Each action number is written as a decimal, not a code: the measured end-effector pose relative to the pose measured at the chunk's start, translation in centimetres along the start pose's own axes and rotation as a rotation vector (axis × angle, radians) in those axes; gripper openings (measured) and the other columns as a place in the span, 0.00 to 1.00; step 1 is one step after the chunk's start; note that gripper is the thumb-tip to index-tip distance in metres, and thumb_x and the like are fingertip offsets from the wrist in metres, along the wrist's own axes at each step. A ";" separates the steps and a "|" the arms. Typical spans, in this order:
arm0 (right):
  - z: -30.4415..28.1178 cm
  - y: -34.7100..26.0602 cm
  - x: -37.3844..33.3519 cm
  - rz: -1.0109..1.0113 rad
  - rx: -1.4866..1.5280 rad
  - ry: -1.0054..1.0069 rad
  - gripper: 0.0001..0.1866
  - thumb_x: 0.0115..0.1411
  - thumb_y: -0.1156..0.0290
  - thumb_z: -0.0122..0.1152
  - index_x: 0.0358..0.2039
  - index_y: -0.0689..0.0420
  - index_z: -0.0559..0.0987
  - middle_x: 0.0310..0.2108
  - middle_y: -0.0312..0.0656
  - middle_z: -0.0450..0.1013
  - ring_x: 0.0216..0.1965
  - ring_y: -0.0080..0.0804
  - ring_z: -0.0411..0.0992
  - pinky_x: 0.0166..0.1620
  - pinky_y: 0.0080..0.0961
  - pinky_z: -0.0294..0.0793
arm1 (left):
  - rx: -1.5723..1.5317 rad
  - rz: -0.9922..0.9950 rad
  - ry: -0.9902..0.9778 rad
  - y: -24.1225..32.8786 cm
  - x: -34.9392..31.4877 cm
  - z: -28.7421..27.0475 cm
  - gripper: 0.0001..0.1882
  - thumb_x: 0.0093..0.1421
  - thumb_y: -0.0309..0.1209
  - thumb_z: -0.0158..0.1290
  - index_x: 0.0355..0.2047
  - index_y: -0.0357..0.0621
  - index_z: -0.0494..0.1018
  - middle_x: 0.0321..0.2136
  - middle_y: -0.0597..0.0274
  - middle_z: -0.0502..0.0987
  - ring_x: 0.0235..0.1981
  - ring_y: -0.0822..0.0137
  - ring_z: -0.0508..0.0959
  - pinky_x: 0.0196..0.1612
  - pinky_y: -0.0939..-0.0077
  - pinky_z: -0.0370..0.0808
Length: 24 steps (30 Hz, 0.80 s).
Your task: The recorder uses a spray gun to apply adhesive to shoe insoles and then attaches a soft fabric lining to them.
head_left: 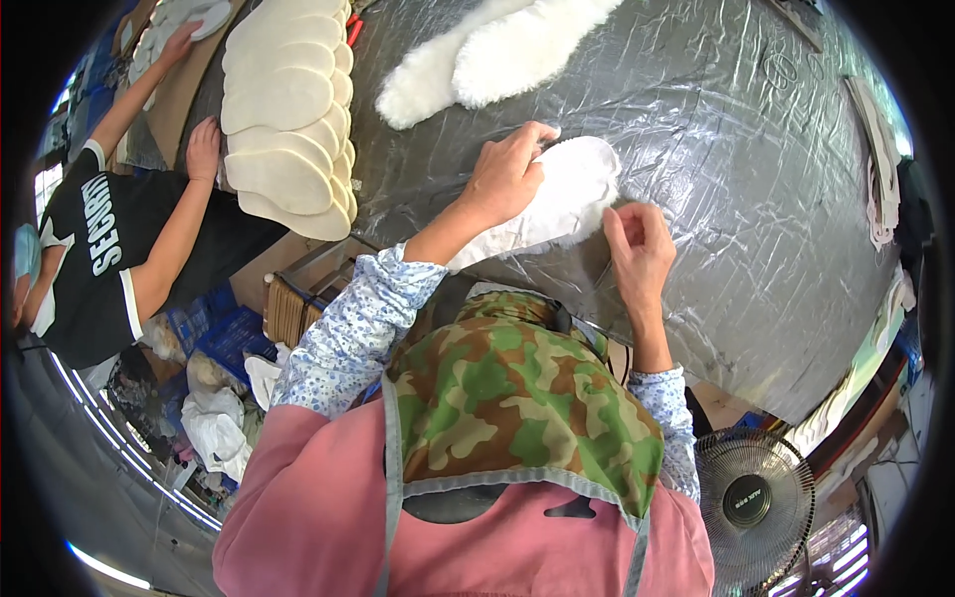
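A white insole (570,191) with a smooth upper face and a fluffy rim lies at an angle on the grey-covered table, close in front of me. My left hand (502,181) is closed at its far left edge, the thumb and forefinger gripping the rim. At the insole's right edge my right hand (642,247) has its thumb and fingers pinched together; whatever sits between the fingertips is too small to make out. Two fluffy white fleece insoles (507,55) lie beyond my hands, partly overlapping.
Cream insole pieces (284,109) stand in overlapping stacks at the left, beside red-handled tool (354,30). A co-worker (109,239) in a black shirt reaches over the table's left end. A fan (748,500) stands at lower right. Pale strips (877,164) lie along the right edge.
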State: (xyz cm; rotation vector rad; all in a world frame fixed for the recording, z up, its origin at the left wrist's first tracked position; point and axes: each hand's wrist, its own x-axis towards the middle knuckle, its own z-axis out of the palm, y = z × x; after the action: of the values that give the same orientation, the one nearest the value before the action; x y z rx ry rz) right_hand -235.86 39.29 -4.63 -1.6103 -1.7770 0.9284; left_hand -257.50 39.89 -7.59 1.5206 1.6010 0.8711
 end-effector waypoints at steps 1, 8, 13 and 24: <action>0.1 -0.5 0.5 0.053 -0.075 0.006 0.11 0.51 0.68 0.69 0.28 0.58 0.75 0.24 0.36 0.70 0.22 0.25 0.68 0.28 0.21 0.69 | -0.009 -0.010 -0.005 0.0 0.0 0.0 0.20 0.54 0.22 0.47 0.49 0.42 0.67 0.27 0.54 0.74 0.27 0.61 0.75 0.34 0.68 0.72; 0.8 0.0 3.9 0.069 -0.232 -0.008 0.10 0.52 0.63 0.66 0.28 0.56 0.79 0.26 0.38 0.76 0.29 0.37 0.75 0.34 0.32 0.73 | 0.018 0.018 0.012 -0.2 0.1 0.4 0.22 0.53 0.22 0.48 0.51 0.42 0.66 0.26 0.55 0.73 0.26 0.59 0.76 0.33 0.66 0.72; 0.4 1.7 4.1 0.038 -0.216 0.043 0.06 0.55 0.67 0.62 0.27 0.56 0.79 0.25 0.39 0.75 0.26 0.37 0.74 0.33 0.32 0.72 | 0.031 0.056 0.027 -0.3 0.1 0.5 0.23 0.53 0.21 0.48 0.52 0.41 0.65 0.26 0.53 0.73 0.26 0.57 0.75 0.32 0.64 0.71; 0.7 0.6 3.7 0.062 -0.268 -0.015 0.07 0.50 0.65 0.65 0.24 0.54 0.80 0.23 0.36 0.73 0.25 0.34 0.74 0.31 0.32 0.73 | 0.072 0.068 0.012 -0.3 0.2 0.9 0.24 0.52 0.20 0.48 0.52 0.41 0.65 0.27 0.53 0.73 0.27 0.54 0.76 0.33 0.62 0.72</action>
State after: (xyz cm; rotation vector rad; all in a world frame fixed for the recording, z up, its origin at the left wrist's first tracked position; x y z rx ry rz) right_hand -236.51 42.90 -5.74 -1.8361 -1.9382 0.7554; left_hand -256.89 40.04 -8.27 1.6309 1.6126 0.8699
